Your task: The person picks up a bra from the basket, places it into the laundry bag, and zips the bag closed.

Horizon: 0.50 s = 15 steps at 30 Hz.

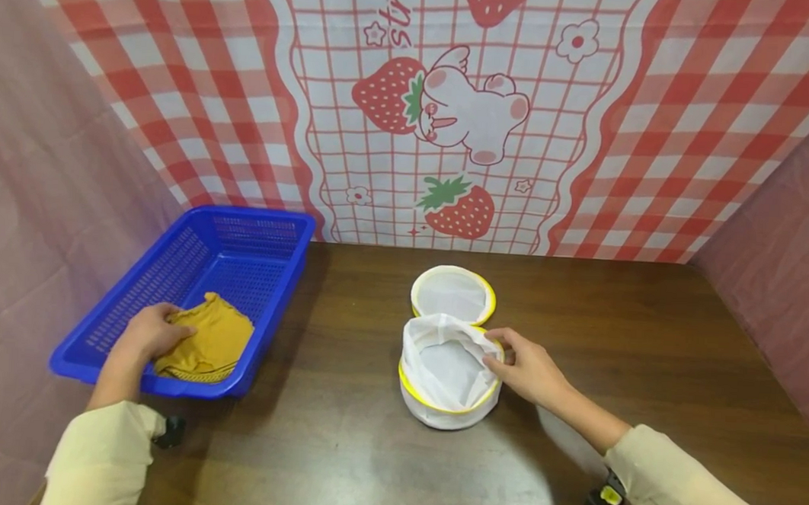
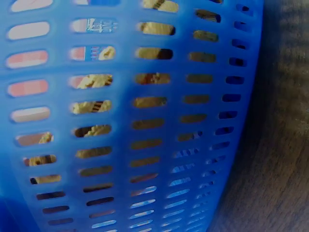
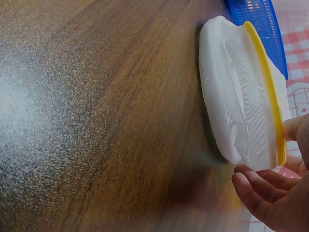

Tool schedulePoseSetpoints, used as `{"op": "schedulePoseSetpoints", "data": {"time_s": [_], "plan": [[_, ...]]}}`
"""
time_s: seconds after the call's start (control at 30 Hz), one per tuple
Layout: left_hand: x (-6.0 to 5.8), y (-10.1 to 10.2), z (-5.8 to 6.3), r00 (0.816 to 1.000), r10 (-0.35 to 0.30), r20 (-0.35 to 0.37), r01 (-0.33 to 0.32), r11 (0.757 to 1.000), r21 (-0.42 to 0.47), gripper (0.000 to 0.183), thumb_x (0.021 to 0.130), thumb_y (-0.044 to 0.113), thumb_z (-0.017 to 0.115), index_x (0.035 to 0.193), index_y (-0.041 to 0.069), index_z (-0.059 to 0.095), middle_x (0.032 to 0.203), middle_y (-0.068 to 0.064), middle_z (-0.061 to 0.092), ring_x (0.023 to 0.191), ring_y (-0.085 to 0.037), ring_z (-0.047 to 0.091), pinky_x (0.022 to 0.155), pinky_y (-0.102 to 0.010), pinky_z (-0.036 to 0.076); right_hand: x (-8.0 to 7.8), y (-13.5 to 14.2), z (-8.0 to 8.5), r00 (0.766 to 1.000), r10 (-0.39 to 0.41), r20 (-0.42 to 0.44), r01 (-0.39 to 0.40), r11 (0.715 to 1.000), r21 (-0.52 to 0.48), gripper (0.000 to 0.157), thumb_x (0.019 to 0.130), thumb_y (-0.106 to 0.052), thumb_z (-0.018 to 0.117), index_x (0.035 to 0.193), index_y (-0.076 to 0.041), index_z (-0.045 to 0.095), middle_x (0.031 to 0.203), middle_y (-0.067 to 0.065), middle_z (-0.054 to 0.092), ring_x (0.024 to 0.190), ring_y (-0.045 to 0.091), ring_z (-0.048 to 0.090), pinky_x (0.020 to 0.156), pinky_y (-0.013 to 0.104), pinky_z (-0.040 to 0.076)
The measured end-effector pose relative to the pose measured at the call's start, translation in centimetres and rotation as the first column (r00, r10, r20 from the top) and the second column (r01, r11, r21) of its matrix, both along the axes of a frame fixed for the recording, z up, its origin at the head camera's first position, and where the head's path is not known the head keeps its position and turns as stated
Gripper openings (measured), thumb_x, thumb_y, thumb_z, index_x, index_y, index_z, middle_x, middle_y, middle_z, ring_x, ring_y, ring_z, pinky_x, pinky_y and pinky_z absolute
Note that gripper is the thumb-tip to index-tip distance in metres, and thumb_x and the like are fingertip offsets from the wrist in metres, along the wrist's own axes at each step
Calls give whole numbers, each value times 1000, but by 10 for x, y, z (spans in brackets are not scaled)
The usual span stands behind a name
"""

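Note:
In the head view a mustard-yellow cloth garment with dark-striped trim lies at the near end of the blue basket. My left hand reaches over the basket's side and pinches the garment's left part between thumb and fingers. A round white mesh laundry bag with a yellow zip edge stands on the table, its lid folded back behind it. At the bag's right side my right hand pinches the rim. The right wrist view shows the fingers at the mesh wall, below the yellow zip.
The brown wooden table ends at a red-and-white checked backdrop with strawberry prints. Pinkish cloth hangs at both sides. In the left wrist view the basket's slotted wall fills most of the picture, with yellow cloth showing through the slots.

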State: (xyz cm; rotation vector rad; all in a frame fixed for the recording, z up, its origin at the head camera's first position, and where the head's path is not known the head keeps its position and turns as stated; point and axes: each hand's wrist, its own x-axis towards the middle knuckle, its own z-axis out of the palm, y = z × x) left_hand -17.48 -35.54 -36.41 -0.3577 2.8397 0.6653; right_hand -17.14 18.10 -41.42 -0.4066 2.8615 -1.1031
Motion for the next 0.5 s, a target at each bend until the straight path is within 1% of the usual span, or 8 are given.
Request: {"op": "schedulePoseSetpoints", "data": {"time_s": [0.13,0.23,0.37,0.5], "plan": [[2,3,1,999,7,-53,-8,1000,-3,51,90,22,54,126,-13,43,124,-42,41,112,-55,41,93,-59,37,0,0,0,1000,5,3,-5,1000,2,37,86,-19,66,119,-4,57,82,5,64,71,11,55,55,22,42],[3,4,3,995,32,-97,-31,1000,3,50,89,21,54,125,-12,44,123,-42,43,111,-55,42,93,-59,37,-1,0,-1,1000,4,9,-4,1000,6,37,86,-18,66,119,-4,57,81,5,64,70,10,54,55,22,43],[4,4,6,989,72,-132,-70,997,18,51,90,22,54,127,-10,43,124,-42,42,113,-55,40,94,-60,35,-2,0,-2,1000,-9,17,9,1000,15,37,86,-18,65,119,-5,57,78,4,62,67,11,52,53,22,42],[5,3,7,980,105,-171,-99,994,40,52,91,23,52,129,-10,42,127,-42,40,116,-55,38,96,-61,33,-2,1,-2,1000,-4,13,3,1000,11,36,86,-18,65,119,-5,57,77,4,61,66,11,52,53,22,41]]}}
